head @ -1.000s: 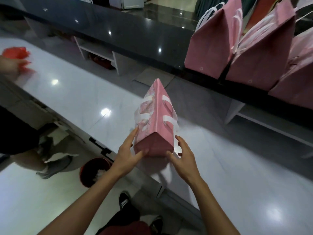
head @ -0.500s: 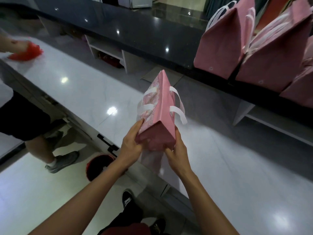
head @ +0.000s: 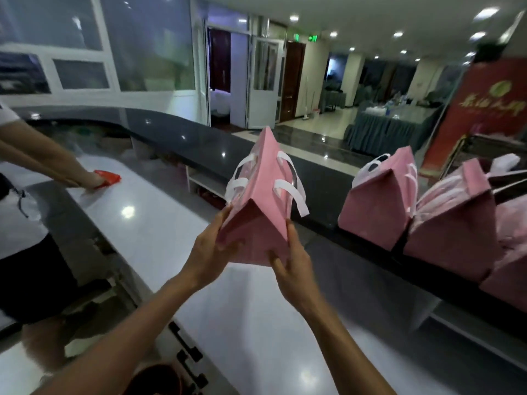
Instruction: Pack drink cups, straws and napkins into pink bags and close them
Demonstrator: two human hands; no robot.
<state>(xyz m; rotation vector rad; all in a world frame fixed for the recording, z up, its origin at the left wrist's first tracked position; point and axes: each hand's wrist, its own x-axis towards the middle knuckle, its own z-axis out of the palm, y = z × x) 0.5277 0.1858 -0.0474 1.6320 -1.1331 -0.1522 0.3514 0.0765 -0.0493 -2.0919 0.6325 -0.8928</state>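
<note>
Head view: the closed pink bag (head: 256, 220) has come up off the white tabletop (head: 159, 238), where it stood a second ago, and now hangs in the air between both hands, tilted a little away from the person. The left hand (head: 209, 252) holds the lower left corner, thumb on the near face and fingers (head: 225, 215) running up the side. The right hand (head: 291, 260) holds the lower right corner the same way, thumb on the near face, fingers along the right edge. Both pairs of fingers press the bag from opposite sides and carry it. Its top is folded shut into a ridge, and the white handles (head: 291, 192) hang down the flanks.

The view has also swung upward: the dark upper counter (head: 199, 143) and the row of finished bags (head: 379, 203) on it now sit just right of the raised bag. By my reading this bag is done and is being carried to join that row.

At far left another person's hand rests on a red cloth (head: 107, 176) on the tabletop.
</note>
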